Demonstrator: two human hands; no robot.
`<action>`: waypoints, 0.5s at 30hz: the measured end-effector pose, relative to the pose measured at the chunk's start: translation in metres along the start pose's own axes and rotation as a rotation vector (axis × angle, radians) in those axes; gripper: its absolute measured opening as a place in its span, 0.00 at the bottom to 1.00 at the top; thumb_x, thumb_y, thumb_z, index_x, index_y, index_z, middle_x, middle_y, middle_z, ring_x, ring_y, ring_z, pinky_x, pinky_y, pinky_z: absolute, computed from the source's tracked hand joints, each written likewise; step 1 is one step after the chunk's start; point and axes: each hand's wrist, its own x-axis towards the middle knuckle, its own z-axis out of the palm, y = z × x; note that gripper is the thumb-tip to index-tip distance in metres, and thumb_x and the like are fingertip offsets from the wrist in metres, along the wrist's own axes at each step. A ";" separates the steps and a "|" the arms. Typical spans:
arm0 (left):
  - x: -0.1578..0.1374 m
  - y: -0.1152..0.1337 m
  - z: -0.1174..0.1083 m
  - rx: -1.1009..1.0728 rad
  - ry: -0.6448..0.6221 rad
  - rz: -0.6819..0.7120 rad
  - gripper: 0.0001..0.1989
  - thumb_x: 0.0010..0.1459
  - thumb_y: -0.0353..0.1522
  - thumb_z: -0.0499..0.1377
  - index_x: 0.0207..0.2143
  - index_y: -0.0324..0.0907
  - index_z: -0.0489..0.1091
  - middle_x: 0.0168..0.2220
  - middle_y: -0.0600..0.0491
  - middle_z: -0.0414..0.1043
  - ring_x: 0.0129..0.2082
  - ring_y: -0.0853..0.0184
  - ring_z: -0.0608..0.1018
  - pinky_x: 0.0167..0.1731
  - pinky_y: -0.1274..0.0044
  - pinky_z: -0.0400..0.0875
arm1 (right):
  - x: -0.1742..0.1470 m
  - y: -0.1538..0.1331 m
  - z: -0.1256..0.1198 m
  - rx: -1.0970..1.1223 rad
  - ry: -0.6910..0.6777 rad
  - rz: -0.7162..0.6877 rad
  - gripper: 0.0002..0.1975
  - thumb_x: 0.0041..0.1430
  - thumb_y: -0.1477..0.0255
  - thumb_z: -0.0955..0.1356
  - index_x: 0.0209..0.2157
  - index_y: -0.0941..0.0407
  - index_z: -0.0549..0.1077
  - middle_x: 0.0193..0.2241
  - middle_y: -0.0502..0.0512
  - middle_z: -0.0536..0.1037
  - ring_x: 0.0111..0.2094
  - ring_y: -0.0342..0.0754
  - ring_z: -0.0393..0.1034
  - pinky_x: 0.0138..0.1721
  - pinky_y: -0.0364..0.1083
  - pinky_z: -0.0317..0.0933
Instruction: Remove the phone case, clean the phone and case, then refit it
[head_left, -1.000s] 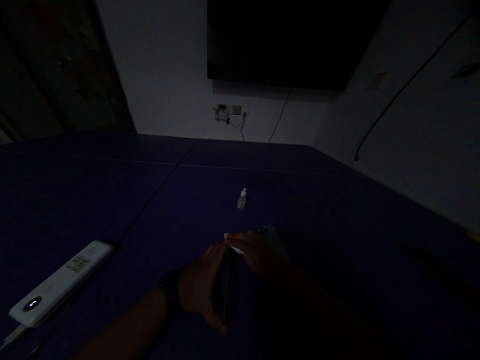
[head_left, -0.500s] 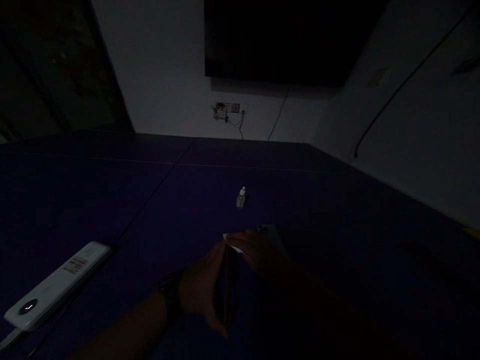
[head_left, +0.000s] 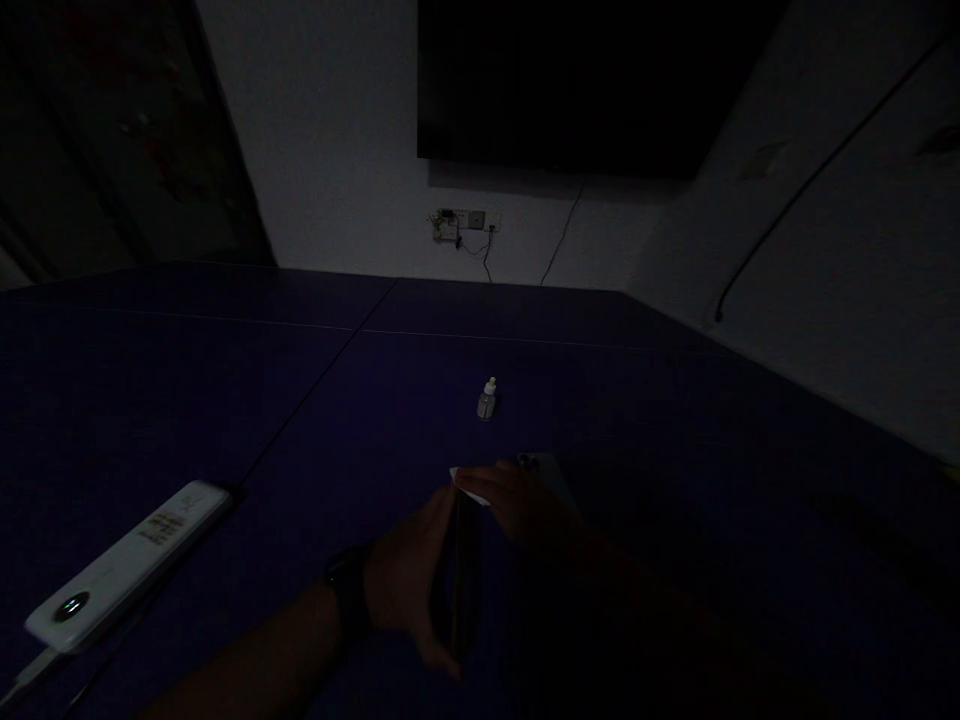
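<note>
My left hand [head_left: 411, 578], with a dark watch on its wrist, grips a thin dark slab [head_left: 457, 590] by its edges, thumb at the near end and fingers at the far end. The slab stands edge-on to me, so its faces are too dark to make out. At its far end, my right hand [head_left: 517, 505] presses a small white wipe [head_left: 471, 493] with its fingers close together. Partly behind the right hand lies a pale phone [head_left: 553, 473], its camera lenses showing. Beyond both hands a small clear dropper bottle [head_left: 486, 404] with a white top stands upright.
On the left lies a long white device [head_left: 127, 568] with a round dial and a cable. The dark blue surface [head_left: 300, 420] reaches back to a wall with sockets [head_left: 465, 222] and hanging cords. A large black screen [head_left: 585, 90] is above. The room is very dim.
The whole view has shifted slightly, so everything sits a little farther right. Both hands keep almost the same pose around the slab and wipe.
</note>
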 end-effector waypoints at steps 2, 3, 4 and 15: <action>-0.001 -0.001 0.000 0.016 0.003 0.004 0.80 0.25 0.57 0.74 0.71 0.40 0.32 0.70 0.36 0.44 0.68 0.36 0.52 0.67 0.52 0.45 | 0.001 -0.002 -0.001 0.004 -0.003 -0.015 0.23 0.66 0.83 0.57 0.58 0.57 0.69 0.55 0.58 0.76 0.48 0.46 0.73 0.48 0.47 0.67; -0.003 -0.004 0.001 0.035 0.008 0.001 0.81 0.24 0.57 0.74 0.71 0.40 0.30 0.70 0.36 0.44 0.68 0.36 0.52 0.67 0.52 0.45 | -0.001 -0.006 -0.002 0.004 -0.009 -0.040 0.23 0.66 0.82 0.57 0.58 0.56 0.69 0.55 0.58 0.76 0.47 0.46 0.73 0.46 0.47 0.68; -0.006 -0.007 0.003 0.052 0.017 -0.001 0.82 0.23 0.57 0.74 0.71 0.41 0.29 0.70 0.36 0.43 0.68 0.36 0.52 0.67 0.52 0.45 | -0.005 -0.013 -0.003 0.004 -0.011 -0.069 0.22 0.67 0.81 0.57 0.58 0.57 0.69 0.55 0.58 0.76 0.45 0.46 0.74 0.45 0.46 0.68; 0.001 0.001 -0.002 0.029 0.003 0.048 0.78 0.28 0.59 0.72 0.71 0.41 0.32 0.70 0.37 0.44 0.67 0.37 0.53 0.66 0.54 0.48 | 0.001 -0.002 0.003 0.036 0.019 0.011 0.22 0.68 0.81 0.55 0.57 0.57 0.70 0.55 0.59 0.76 0.50 0.46 0.73 0.49 0.47 0.67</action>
